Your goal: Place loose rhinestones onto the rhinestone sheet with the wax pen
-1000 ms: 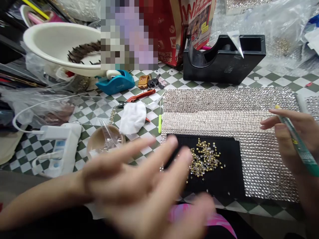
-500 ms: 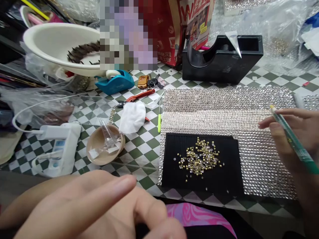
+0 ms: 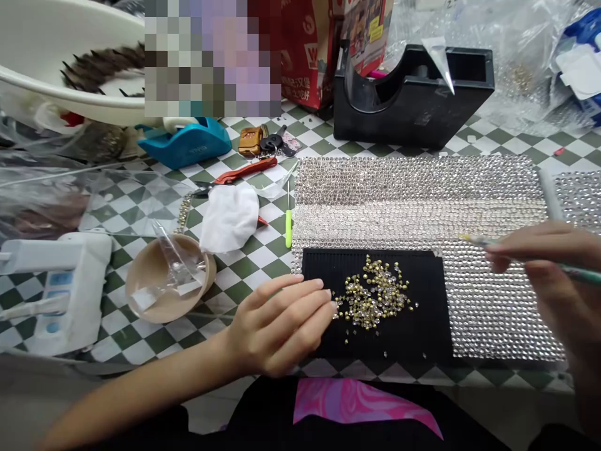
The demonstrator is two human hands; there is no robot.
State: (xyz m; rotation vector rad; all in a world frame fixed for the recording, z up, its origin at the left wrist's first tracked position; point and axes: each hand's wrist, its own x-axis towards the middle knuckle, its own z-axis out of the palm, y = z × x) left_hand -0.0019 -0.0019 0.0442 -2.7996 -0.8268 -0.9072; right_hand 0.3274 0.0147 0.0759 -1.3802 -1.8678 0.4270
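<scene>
A: Where's the left hand (image 3: pixel 284 326)?
B: Its fingers lie over the left edge of the black tray (image 3: pixel 425 313); thumb hidden, so I can't tell how wide its grip is.
A: And the pen (image 3: pixel 481 241)?
B: In the right hand's (image 3: pixel 554 269) narrow grip, above the rhinestone sheet (image 3: pixel 504 313). Yellow tip points left, long axis nearly level, sinking slightly rightward.
A: What's changed?
B: The pen slanted more steeply before, tip higher; the left hand has moved from the foreground to the tray.
</scene>
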